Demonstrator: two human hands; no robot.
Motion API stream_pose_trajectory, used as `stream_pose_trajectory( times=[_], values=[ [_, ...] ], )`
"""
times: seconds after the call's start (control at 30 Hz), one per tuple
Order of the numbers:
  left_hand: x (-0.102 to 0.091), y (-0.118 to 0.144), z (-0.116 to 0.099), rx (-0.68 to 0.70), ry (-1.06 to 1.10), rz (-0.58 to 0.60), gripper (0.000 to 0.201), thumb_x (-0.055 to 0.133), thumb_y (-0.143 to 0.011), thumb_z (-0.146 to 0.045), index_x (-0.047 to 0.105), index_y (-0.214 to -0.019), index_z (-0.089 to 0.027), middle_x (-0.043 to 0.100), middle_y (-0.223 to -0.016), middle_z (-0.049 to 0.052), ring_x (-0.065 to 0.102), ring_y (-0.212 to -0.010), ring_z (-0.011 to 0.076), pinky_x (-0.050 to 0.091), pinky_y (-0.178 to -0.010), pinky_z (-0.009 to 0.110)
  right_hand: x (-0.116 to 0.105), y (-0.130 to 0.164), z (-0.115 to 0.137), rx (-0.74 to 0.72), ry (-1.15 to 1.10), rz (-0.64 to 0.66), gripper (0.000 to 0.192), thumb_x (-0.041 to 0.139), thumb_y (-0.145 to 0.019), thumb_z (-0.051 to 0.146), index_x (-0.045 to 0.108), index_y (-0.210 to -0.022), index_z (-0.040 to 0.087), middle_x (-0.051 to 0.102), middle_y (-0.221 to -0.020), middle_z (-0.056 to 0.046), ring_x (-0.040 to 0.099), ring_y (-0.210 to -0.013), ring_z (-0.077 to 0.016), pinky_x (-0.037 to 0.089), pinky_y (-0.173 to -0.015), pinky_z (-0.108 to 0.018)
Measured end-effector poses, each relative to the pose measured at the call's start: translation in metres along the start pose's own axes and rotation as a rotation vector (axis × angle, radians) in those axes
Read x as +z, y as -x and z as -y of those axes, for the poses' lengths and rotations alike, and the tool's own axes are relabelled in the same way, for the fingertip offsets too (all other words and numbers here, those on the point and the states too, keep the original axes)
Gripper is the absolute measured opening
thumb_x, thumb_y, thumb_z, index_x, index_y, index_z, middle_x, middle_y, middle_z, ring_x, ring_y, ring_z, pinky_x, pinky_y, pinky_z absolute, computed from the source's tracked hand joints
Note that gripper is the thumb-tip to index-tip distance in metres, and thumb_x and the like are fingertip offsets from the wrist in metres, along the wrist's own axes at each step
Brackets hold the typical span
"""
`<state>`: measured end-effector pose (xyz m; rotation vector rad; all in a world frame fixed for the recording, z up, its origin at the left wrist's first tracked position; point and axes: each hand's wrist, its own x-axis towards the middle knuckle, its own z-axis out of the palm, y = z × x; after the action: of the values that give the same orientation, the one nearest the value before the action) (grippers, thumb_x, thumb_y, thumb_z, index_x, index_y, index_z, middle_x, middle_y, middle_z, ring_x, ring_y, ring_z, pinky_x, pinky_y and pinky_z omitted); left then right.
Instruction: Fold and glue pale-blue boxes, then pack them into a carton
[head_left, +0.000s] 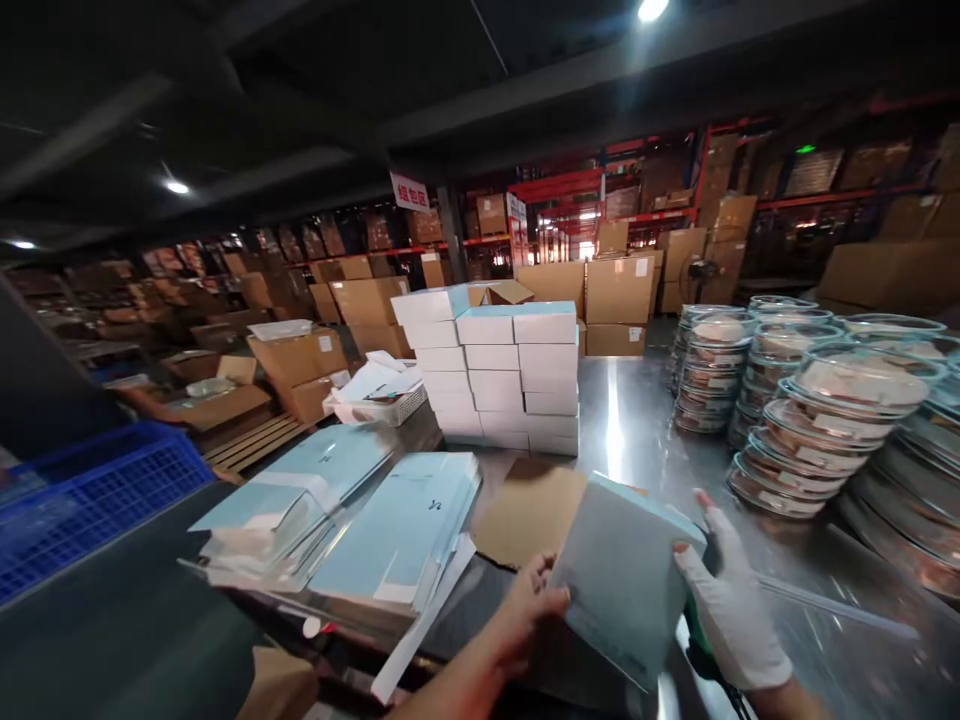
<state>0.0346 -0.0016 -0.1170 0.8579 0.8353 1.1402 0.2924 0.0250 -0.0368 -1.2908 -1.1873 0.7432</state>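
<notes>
A thin box point(622, 575) with a greyish face and a light blue top edge is held tilted in front of me. My bare left hand point(536, 595) grips its left edge. At the right edge is my right hand point(727, 590), in a white glove with bare fingertips, its thumb pressed on the face. A green object point(699, 640), too hidden to name, shows under the right hand. Behind the box lies a brown cardboard sheet point(529, 510). Stacks of flat light blue cartons point(401, 520) lie to the left of my left hand.
A block of stacked white boxes point(491, 385) stands on the metal table point(626, 400). Round clear-lidded containers point(817, 430) are piled at the right. A white basket point(390, 400) holds papers, and a blue crate point(105, 490) sits at far left. Shelves with cartons fill the background.
</notes>
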Motion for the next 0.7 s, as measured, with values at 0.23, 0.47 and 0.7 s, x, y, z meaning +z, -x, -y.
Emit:
stream_pose_trajectory(
  times=[0.23, 0.47, 0.7],
  values=[
    [0.014, -0.076, -0.201, 0.364, 0.077, -0.264, 0.061, 0.098, -0.072, -0.057, 0.066, -0.106, -0.017, 0.077, -0.096, 0.007, 0.075, -0.073, 0.0183, 0.064, -0.063, 0.029, -0.018, 0.009, -0.034, 0.11, -0.101, 0.211, 0.111, 0.077, -0.082, 0.078, 0.035, -0.171, 0.028, 0.06, -0.159, -0.025, 0.07, -0.135, -0.0397, 0.064, -0.104, -0.054],
    [0.023, -0.168, -0.394, 0.495, 0.133, -0.63, 0.036, 0.072, -0.105, -0.043, 0.069, -0.127, -0.016, 0.073, -0.095, 0.006, 0.069, -0.069, 0.0134, 0.066, -0.064, 0.023, -0.021, 0.044, -0.124, -0.255, 0.287, 0.347, 0.052, 0.071, -0.097, 0.042, 0.071, -0.145, 0.021, 0.066, -0.155, -0.019, 0.074, -0.132, -0.033, 0.068, -0.102, -0.036],
    [-0.016, -0.168, -0.393, 0.46, -0.053, -0.799, 0.062, 0.054, -0.11, -0.06, 0.05, -0.153, -0.016, 0.066, -0.111, 0.012, 0.073, -0.089, 0.0172, 0.066, -0.073, 0.024, -0.013, 0.049, -0.112, -0.89, 0.548, 0.261, 0.029, 0.065, -0.098, 0.02, 0.074, -0.125, 0.021, 0.074, -0.144, -0.019, 0.08, -0.12, -0.0304, 0.07, -0.095, -0.035]
  ],
)
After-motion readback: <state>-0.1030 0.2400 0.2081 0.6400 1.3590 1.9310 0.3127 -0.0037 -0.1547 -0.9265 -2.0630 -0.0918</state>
